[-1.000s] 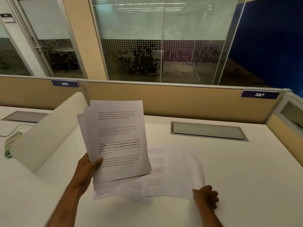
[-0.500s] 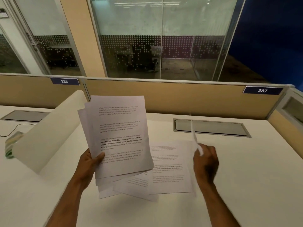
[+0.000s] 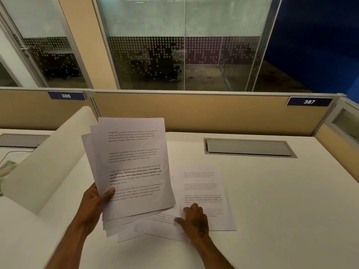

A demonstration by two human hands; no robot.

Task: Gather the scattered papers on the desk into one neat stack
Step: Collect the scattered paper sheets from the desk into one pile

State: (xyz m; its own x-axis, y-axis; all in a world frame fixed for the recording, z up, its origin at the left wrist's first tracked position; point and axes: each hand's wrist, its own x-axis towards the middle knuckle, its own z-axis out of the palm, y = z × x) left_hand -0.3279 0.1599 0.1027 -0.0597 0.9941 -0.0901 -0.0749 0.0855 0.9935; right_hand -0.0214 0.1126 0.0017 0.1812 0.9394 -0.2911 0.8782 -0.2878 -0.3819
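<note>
My left hand (image 3: 93, 202) is shut on a loose fan of several printed sheets (image 3: 134, 167), held up tilted above the white desk (image 3: 281, 200), thumb on the front page. The sheets' edges do not line up. My right hand (image 3: 194, 222) lies palm down, fingers spread, on papers still flat on the desk. Under it and to its right is a printed sheet (image 3: 209, 183). Another sheet (image 3: 155, 228) lies askew below the held fan, partly hidden by it.
A curved white divider (image 3: 48, 162) rises at the left of the desk. A grey cable hatch (image 3: 248, 147) is set into the desk at the back right. A tan partition (image 3: 213, 113) closes the far edge. A greenish object (image 3: 5, 167) and a cable lie far left.
My right hand picked up the edge of a sheet from the desk, then came back down leftward and now rests flat on the papers. The left hand's fan stayed raised.
</note>
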